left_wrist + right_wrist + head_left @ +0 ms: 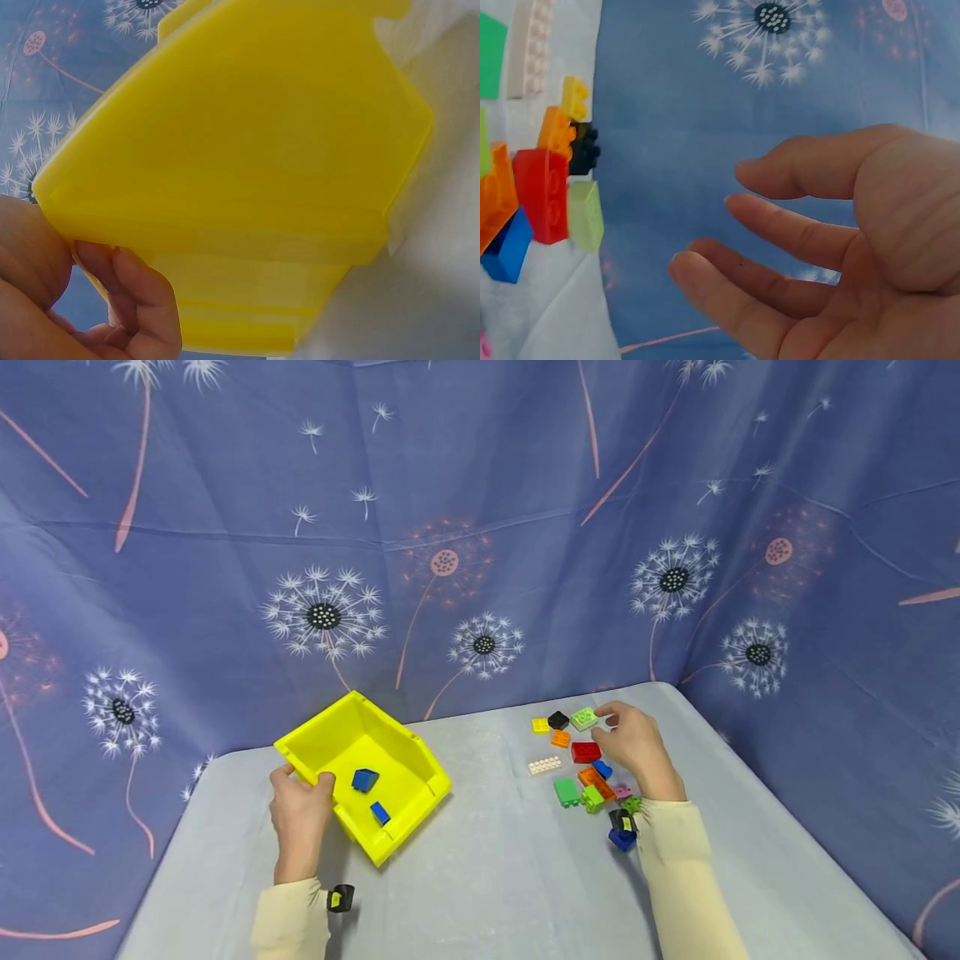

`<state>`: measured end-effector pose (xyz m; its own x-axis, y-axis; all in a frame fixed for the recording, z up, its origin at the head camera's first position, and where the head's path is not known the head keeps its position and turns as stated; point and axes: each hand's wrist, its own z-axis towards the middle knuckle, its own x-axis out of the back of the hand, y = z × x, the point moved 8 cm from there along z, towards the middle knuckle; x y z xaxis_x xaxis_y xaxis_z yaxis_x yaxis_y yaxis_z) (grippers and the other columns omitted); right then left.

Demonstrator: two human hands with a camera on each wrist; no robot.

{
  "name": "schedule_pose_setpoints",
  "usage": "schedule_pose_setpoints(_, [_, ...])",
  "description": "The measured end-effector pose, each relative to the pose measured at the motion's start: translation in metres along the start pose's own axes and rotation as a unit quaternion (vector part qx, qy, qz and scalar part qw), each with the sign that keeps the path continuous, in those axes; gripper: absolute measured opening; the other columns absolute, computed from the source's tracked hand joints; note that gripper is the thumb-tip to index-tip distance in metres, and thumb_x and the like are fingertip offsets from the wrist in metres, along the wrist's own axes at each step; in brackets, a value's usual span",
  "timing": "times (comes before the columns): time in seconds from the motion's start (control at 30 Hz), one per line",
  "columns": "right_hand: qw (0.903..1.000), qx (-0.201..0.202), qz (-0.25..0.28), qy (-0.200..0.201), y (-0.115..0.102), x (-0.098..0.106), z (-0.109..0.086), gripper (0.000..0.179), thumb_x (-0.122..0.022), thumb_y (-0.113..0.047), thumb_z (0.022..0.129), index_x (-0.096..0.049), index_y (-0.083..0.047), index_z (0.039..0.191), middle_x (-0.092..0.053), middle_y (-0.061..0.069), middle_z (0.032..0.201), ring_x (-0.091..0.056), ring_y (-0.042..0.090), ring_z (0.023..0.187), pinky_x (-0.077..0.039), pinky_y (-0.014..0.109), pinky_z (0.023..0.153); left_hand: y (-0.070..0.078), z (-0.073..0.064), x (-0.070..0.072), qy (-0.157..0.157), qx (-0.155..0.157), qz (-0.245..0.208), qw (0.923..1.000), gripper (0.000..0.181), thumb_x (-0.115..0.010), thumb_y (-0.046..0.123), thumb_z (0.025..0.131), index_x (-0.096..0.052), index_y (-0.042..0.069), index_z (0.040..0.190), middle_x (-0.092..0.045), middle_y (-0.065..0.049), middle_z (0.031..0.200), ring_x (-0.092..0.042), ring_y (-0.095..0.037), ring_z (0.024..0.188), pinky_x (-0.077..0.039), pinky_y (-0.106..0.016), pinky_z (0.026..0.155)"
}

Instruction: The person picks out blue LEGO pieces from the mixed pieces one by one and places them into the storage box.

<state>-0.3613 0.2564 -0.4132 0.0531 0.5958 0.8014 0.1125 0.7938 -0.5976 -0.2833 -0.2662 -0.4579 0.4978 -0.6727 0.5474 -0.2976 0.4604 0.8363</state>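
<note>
My left hand [302,810] grips the rim of a yellow plastic bin [401,764], thumb over the edge. Tilted, the bin shows its outer side [255,142] in the left wrist view. Inside it lie a blue sloped brick [365,780] and a smaller blue brick [380,813]. Over at the far right of the table, my right hand [637,752] has its fingers spread and holds nothing. The light green brick [584,719] is the toy brick nearest to its fingertips; a gap separates them in the right wrist view.
Several toy bricks lie scattered by the right hand, among them a red brick [586,752], a black brick [558,720], a white brick [544,766] and a green brick [567,792]. A blue dandelion-print curtain [525,568] hangs behind the table [480,877].
</note>
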Motion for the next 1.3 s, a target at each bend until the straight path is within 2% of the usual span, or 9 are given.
schedule_pose_setpoints(0.37, [0.9971,-0.052,-0.025,-0.05,0.025,-0.019,0.012,0.05,-0.066,-0.027,0.095,-0.059,0.0,0.137,-0.061,0.028,0.13,-0.061,0.039,0.105,-0.053,0.053,0.09,0.004,0.0,0.0,-0.009,0.005,-0.008,0.9999,0.076,-0.059,0.024,0.092,-0.027,-0.007,0.154,-0.06,-0.015,0.084,-0.056,-0.026,0.06,-0.042,-0.034,0.052])
schedule_pose_setpoints(0.47, [0.9951,-0.066,-0.033,-0.065,0.034,-0.023,0.013,0.05,-0.067,-0.027,0.095,-0.06,0.002,0.135,-0.062,0.029,0.128,-0.061,0.039,0.105,-0.053,0.054,0.091,0.006,0.0,-0.002,-0.018,0.008,-0.009,0.9998,0.076,-0.058,0.024,0.093,-0.026,-0.006,0.154,-0.059,-0.015,0.083,-0.056,-0.025,0.058,-0.043,-0.034,0.052])
schedule_pose_setpoints(0.87, [0.9893,-0.094,-0.049,-0.101,0.05,-0.035,0.021,0.052,-0.066,-0.028,0.095,-0.058,0.005,0.135,-0.059,0.028,0.133,-0.056,0.038,0.108,-0.05,0.056,0.097,0.002,0.001,0.0,-0.011,0.008,-0.008,0.9999,0.077,-0.06,0.025,0.093,-0.026,-0.006,0.154,-0.059,-0.017,0.087,-0.058,-0.026,0.061,-0.044,-0.034,0.053])
schedule_pose_setpoints(1.13, [0.9873,-0.092,-0.054,-0.117,0.054,-0.043,0.019,0.055,-0.065,-0.027,0.094,-0.056,0.009,0.134,-0.058,0.029,0.133,-0.057,0.038,0.105,-0.05,0.056,0.097,0.001,0.0,-0.001,-0.01,0.008,-0.01,0.9999,0.076,-0.06,0.025,0.093,-0.026,-0.007,0.154,-0.061,-0.018,0.088,-0.059,-0.025,0.06,-0.045,-0.034,0.052])
schedule_pose_setpoints(1.3, [0.987,-0.076,-0.076,-0.119,0.055,-0.047,0.022,0.052,-0.068,-0.027,0.093,-0.06,0.011,0.126,-0.061,0.03,0.126,-0.059,0.037,0.101,-0.051,0.053,0.094,0.0,-0.002,-0.001,-0.008,0.01,-0.013,0.9998,0.076,-0.06,0.023,0.093,-0.027,-0.006,0.154,-0.06,-0.018,0.086,-0.058,-0.025,0.059,-0.045,-0.034,0.051])
